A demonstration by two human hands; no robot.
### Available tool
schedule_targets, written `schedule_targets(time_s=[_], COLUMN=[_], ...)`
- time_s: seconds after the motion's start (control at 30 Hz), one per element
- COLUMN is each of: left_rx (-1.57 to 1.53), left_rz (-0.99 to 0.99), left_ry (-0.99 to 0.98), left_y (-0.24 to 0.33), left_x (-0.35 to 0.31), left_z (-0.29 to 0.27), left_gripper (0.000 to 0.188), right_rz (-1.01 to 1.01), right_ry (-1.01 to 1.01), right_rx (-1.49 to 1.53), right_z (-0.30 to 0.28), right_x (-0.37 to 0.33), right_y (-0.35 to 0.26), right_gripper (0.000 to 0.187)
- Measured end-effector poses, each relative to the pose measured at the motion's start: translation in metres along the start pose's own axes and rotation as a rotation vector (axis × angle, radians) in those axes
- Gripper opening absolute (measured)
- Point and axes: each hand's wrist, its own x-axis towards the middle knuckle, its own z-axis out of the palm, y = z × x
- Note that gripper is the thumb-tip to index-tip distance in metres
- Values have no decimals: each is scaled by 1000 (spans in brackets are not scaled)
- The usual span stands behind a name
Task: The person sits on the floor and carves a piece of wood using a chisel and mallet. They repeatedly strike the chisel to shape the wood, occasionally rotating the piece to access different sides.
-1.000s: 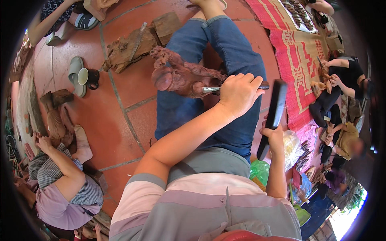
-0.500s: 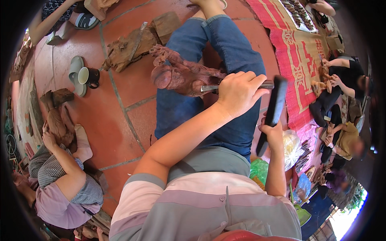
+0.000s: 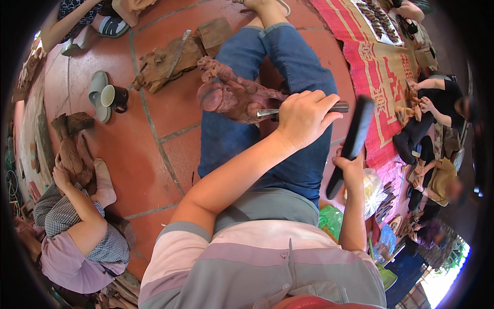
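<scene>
My left hand (image 3: 307, 119) is closed around a chisel, its short handle sticking out on the right. The chisel's metal blade (image 3: 266, 113) rests against a reddish-brown carved wooden figure (image 3: 218, 97). This carving lies across my lap, its rounded end to the left; part of it is hidden behind my left hand. My right hand (image 3: 350, 167) grips a long black mallet (image 3: 356, 135), held upright at a slant. A small gap separates the mallet from the butt of the chisel handle.
Beyond my legs lie rough wood pieces (image 3: 170, 62) on the tiled floor. A black mug (image 3: 119, 98) stands by a grey sandal (image 3: 98, 92). At left a person (image 3: 82, 226) sits holding wood. A red patterned mat (image 3: 381, 87), plastic bags (image 3: 373, 193) and other people are at right.
The mallet has swung a little to the right, from against the chisel's butt to slightly apart from it. My left hand and the chisel stay nearly in place on the carving.
</scene>
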Motion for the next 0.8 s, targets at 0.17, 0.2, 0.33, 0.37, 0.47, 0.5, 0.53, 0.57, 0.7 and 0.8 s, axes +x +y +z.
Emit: schedule_targets(time_s=[0.17,0.2,0.33,0.37,0.47,0.5,0.53,0.57,0.7,0.8], left_rx=[-13,-19,12,34,50,34,-4,-29,-95,-80], left_rz=[3,6,-27,-47,-119,-133,-93,-62,1,-46], left_ry=[21,27,46,49,-12,-29,-14,-8,13,9], left_y=[3,3,2,3,20,24,25,25,15,8], left_x=[3,3,1,-1,-9,-7,-3,1,17,15], left_z=[-7,-7,-12,-14,-20,-21,-19,-19,-18,-13], left_gripper=[31,31,31,32,31,31,30,29,29,28], right_rz=[-16,-1,-80,-79,-68,-69,-68,-64,-55,-61], right_ry=[32,47,27,34,47,46,46,34,21,32], right_rx=[88,213,-150,-145,-71,0,70,39,-23,26], right_z=[1,1,1,0,-2,-1,0,0,-2,-5], right_x=[-1,1,-6,-5,-3,-2,0,-1,-3,2], right_y=[-4,-1,-10,-9,-3,-3,-4,-5,-18,-20], right_gripper=[36,35,36,36,38,39,40,41,43,44])
